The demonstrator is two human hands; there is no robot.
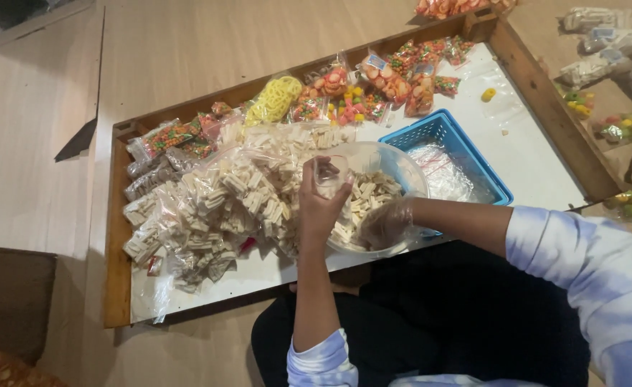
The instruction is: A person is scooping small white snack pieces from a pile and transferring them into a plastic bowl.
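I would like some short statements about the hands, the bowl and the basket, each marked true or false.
1. The left hand holds a small clear bag above the bowl. True.
2. The bowl is full of orange rings. False: it holds pale stick snacks.
3. The right hand wears a clear plastic glove. True.
4. The basket is red. False: it is blue.
5. Packed bags of pale sticks lie left of the bowl. True.
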